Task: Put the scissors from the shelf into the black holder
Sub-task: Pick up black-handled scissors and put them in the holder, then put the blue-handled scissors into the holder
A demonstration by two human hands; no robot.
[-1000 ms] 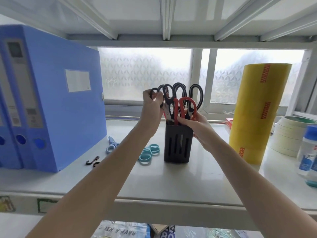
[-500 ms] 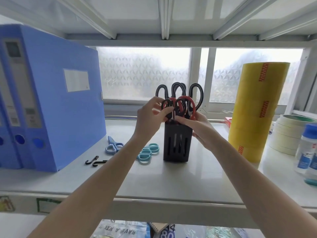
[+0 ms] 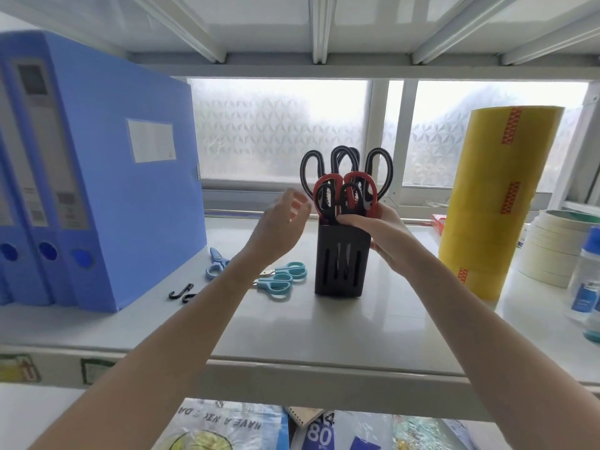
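Observation:
The black holder point(image 3: 341, 264) stands upright mid-shelf, packed with several scissors, black-handled point(image 3: 376, 170) at the back and red-and-black point(image 3: 328, 190) in front. My right hand point(image 3: 376, 232) grips the holder's upper right rim and side. My left hand point(image 3: 282, 225) hovers just left of the holder, fingers apart, holding nothing. Two teal scissors point(image 3: 282, 277) lie flat on the shelf left of the holder. A blue pair point(image 3: 216, 263) lies farther left, partly behind my left forearm.
Tall blue file boxes point(image 3: 97, 177) fill the left of the shelf. Two black hooks point(image 3: 181, 292) lie near them. A yellow tape stack point(image 3: 496, 203), white tape rolls point(image 3: 558, 248) and a blue-capped bottle point(image 3: 587, 271) crowd the right. The shelf's front edge point(image 3: 292, 371) runs below.
My left hand pushed a black-handled pair down into the holder, then let go and drew back to the left. My right hand stayed on the holder.

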